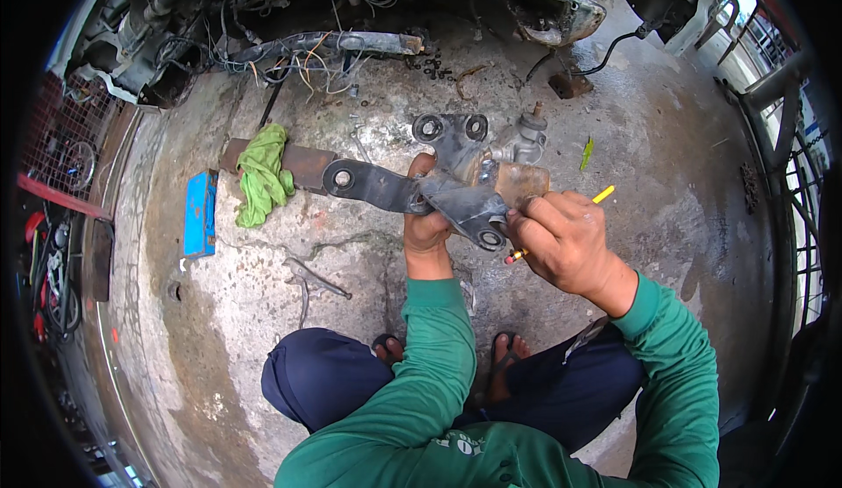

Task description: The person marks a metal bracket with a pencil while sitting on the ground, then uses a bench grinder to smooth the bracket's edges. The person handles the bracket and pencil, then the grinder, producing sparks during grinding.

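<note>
Left hand (pixel 428 229) clamped on black metal bracket (pixel 377 185), thumb on the upper side, palm underneath. Bracket is at centre, ahead of the person's knees, over the concrete floor (pixel 246 291); its round-holed ends point left, away from the person and toward the right hand (pixel 568 241). Right hand closed around yellow pencil (pixel 603 194), pink eraser end sticking out toward the bracket's near end. Brown flat piece (pixel 524 181) just beyond the right fingers; cannot tell if they touch it. Grey metal part (pixel 529 137) behind that piece. Left side: green cloth (pixel 263 177) draped over rusty bar (pixel 307 166), blue box (pixel 200 214) beside it. Hand tool (pixel 317 280) lies on floor nearer the person. Green leaf (pixel 587 153) on floor, right.
</note>
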